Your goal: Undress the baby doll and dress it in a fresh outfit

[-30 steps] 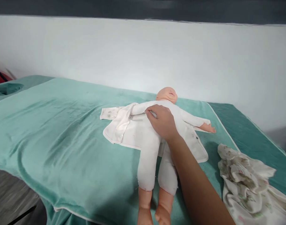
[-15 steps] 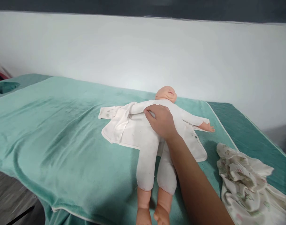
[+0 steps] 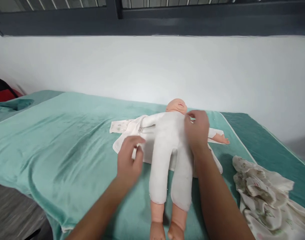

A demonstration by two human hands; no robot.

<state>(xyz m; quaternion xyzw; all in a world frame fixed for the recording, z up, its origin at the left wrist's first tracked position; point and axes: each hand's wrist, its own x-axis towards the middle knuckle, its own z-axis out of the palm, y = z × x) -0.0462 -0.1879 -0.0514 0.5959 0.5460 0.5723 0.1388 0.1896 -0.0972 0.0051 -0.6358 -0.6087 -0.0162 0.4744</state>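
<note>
A baby doll (image 3: 164, 133) with a white cloth body lies face up, its head away from me and its bare feet toward me. Beneath it spreads an opened white baby shirt (image 3: 147, 155). The left sleeve (image 3: 121, 126) of the shirt extends flat, while the doll's hand (image 3: 220, 138) shows beyond the right sleeve. My left hand (image 3: 130, 160) hovers over the shirt's left panel, thumb and fingers apart, holding nothing. My right hand (image 3: 198, 130) is at the doll's shoulder on the right, fingers curled in; whatever they pinch is hidden.
A crumpled patterned baby garment (image 3: 262, 193) lies to the right. Green plush cloth (image 3: 67, 150) covers the table, with folds on the left. Behind it stands a white wall (image 3: 142, 70) under a dark window frame (image 3: 167, 20). A red and black item (image 3: 3, 93) sits at far left.
My left hand has come into view over the shirt's left side. My right hand has moved right, from the doll's chest to its shoulder. The view has tilted upward.
</note>
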